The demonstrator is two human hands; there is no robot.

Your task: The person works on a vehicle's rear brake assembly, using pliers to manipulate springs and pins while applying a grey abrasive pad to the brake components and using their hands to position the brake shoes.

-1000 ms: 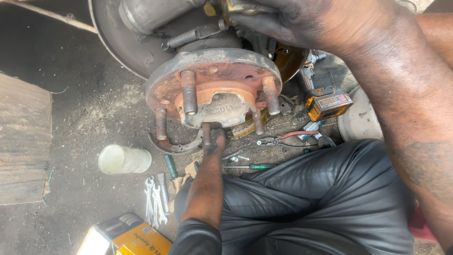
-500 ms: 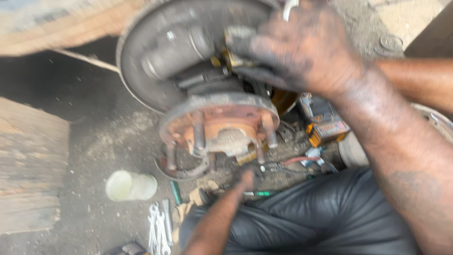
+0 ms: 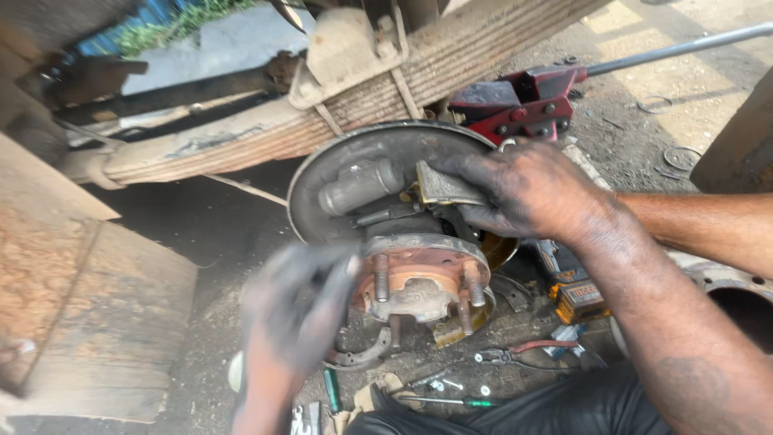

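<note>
Item: leaf spring, long and rusty, ran slantwise overhead.

Item: red floor jack, behind the backing plate, carried the load. Judged risk: my arms were under that weight, and a slip of the jack would have caught them.

Item: backing plate, round and grey, stood upright on the axle with the rusty wheel hub and its studs in front.

Item: my right hand, greasy, grip closed on the brake shoe at the plate's upper right, beside the wheel cylinder. Judged risk: grease could let the shoe slide free.

Item: my left hand, blurred, just left of the hub; grip could not be told.

Item: pliers and screwdriver lay on the ground below, easily knelt on.
</note>
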